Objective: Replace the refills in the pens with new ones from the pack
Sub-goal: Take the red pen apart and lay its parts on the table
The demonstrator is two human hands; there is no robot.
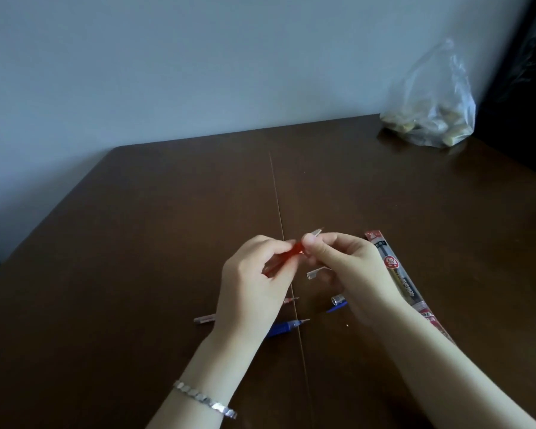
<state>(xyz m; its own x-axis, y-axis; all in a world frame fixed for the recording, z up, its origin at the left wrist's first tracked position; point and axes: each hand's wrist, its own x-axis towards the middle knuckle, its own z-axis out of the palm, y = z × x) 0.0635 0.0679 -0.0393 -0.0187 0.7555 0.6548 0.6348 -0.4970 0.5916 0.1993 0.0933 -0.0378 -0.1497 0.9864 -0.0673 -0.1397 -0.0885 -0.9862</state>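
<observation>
Bracelet [205, 399] on left wrist, nearest. Left hand [251, 283] pinches red pen [294, 250] barrel; right hand [347, 267] grips its tip end, both above table [136, 243] seam. Refill pack [399, 274] just right of red pen; blue pen [287, 326] below it.

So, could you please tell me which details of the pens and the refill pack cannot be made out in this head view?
- Red pen: the barrel's middle and rear are hidden by the left hand; the right hand covers the tip joint.
- Refill pack: its print is too blurred to read; the right forearm covers its near end.
- Blue pen: its rear is hidden under the left wrist.
- Plastic bag: contents are too dim to identify.
</observation>
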